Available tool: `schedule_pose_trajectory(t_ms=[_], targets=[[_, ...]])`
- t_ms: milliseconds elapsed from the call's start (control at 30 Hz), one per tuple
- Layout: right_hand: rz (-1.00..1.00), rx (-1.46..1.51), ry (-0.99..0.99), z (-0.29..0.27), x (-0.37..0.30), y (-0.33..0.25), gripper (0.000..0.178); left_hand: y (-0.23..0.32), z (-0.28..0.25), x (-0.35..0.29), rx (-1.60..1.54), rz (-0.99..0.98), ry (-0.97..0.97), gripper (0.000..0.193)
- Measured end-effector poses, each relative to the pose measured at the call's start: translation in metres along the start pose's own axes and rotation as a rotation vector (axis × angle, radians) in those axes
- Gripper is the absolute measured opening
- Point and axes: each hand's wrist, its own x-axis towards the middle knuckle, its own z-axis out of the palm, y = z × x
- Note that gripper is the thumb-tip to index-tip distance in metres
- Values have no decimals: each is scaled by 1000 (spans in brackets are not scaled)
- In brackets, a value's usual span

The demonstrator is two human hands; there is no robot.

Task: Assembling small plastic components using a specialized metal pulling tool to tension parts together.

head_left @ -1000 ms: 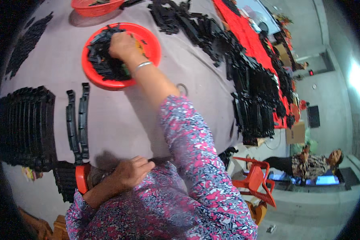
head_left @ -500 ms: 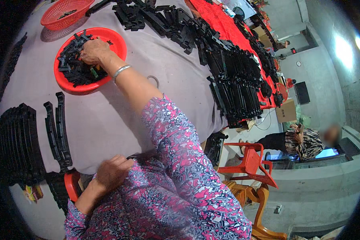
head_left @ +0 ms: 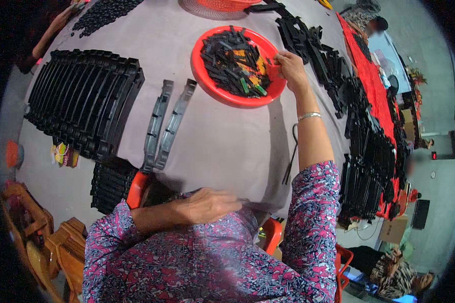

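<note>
No readable lettering, small dark marks on a cardboard box (head_left: 398,227), a tiny red glowing display (head_left: 434,156) in the background, both illegible

Left of the right hand (head_left: 293,69), pieces (head_left: 220,58) lie in a basin (head_left: 197,68); ahead-left of the left hand (head_left: 211,206), strips (head_left: 176,126), then a stack (head_left: 83,101).

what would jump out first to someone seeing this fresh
Probably the round, bright red basin at the upper middle, heaped with thin black strips, with the person's bare right hand at its right rim. Next, the tight row of long black parts on the left, and the bright red cloth along the right.
</note>
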Motion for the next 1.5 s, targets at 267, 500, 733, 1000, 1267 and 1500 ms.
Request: schedule_pose_trajectory(t_ms=[267, 500, 733, 1000, 1267, 1500], targets=[[-214, -543, 252, 24, 44, 10, 25, 5, -1, 0, -74, -26, 6, 21], [-284, -807, 180, 36, 70, 9, 28, 2, 1, 0, -80, 27, 50, 30], [-126, -892, 92, 51, 64, -3, 25, 2, 2, 0, -43, 23, 52, 29], [95, 1104, -133, -15, 11, -8, 16, 9, -7, 1, -31, 45, 15, 23], [-164, 1531, -25, -117, -55, 36, 37, 10, 4, 3, -11, 52, 40, 24], [-237, 1523, 800, -258, -98, 74, 48, 15, 9, 6, 34, 56, 33, 22]])
